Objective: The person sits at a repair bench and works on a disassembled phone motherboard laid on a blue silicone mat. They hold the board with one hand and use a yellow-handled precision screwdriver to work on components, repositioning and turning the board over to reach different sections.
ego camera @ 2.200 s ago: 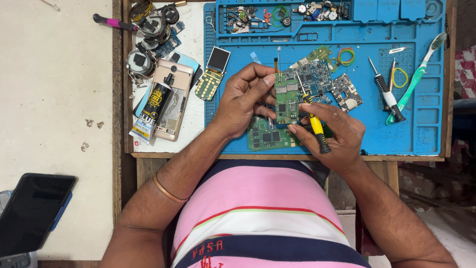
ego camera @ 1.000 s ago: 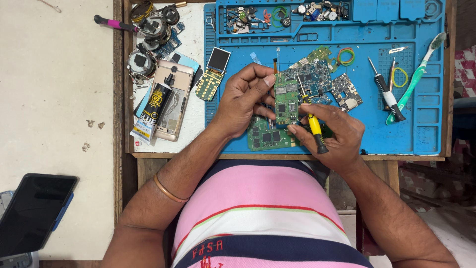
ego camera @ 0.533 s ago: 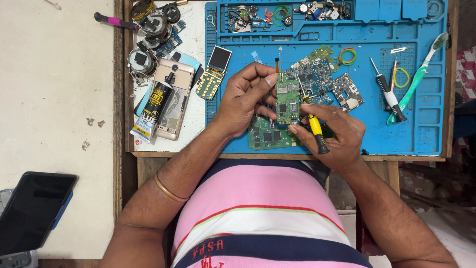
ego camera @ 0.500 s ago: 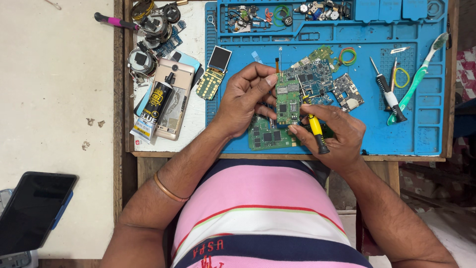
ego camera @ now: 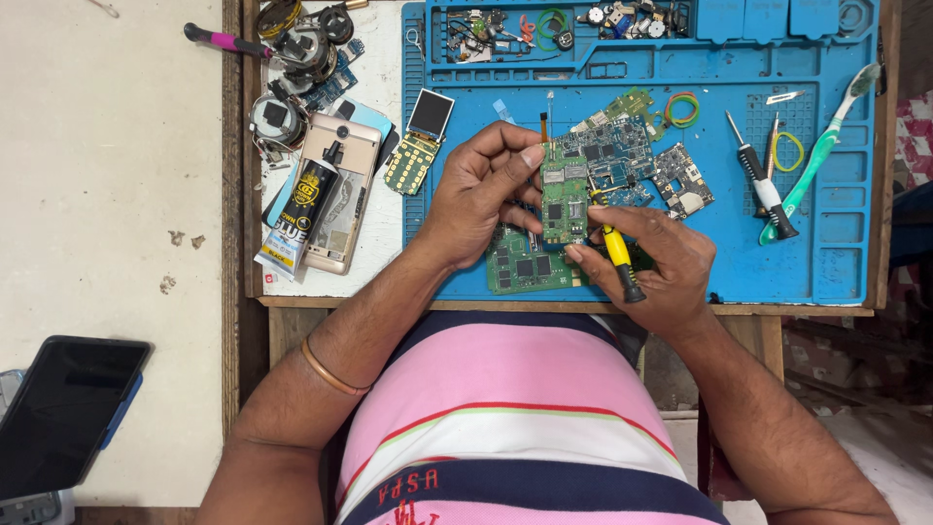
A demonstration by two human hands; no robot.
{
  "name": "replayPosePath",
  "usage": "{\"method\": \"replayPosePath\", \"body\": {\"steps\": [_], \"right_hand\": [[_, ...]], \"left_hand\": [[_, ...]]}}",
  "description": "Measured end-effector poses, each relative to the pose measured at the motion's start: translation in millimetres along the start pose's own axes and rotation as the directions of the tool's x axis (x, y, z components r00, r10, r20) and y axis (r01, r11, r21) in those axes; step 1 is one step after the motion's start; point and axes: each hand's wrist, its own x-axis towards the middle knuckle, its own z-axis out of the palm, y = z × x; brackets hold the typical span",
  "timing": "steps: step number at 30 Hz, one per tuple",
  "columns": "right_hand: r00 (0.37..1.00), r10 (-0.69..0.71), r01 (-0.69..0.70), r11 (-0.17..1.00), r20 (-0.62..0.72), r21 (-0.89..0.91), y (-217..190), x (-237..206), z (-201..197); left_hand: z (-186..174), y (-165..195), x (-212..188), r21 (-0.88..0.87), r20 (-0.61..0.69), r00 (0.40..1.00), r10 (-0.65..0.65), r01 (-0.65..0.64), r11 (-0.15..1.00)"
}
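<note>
On the blue mat (ego camera: pixel 836 262), hands hide, seemingly, another circuit board (ego camera: pixel 520 267).

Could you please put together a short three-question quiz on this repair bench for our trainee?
1. True or false: the left hand holds the small green board up off the blue mat.
2. Which tool is in the right hand? A) toothbrush B) yellow-handled screwdriver C) glue tube
3. Fill in: the glue tube lies on a gold ____ left of the mat.

Key
1. True: thumb and fingers pinch the board's edges.
2. B: its tip meets the board; the toothbrush lies untouched on the mat's right side.
3. Phone.
</note>
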Motion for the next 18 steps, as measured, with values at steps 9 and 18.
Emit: {"method": "replayPosePath", "body": {"steps": [9,18], "right_hand": [[1.0,-0.002,0.002,1.0,0.003,0.001,-0.1,0.6,-0.2],[1.0,-0.008,0.008,1.0,0.007,-0.008,0.9,-0.2,0.3]], "left_hand": [[-0.3,0.1,0.6,-0.006,0.004,1.0,-0.001,0.001,1.0],[-1.0,-0.7,0.0,0.005,-0.001,1.0,0.001,-0.001,1.0]]}}
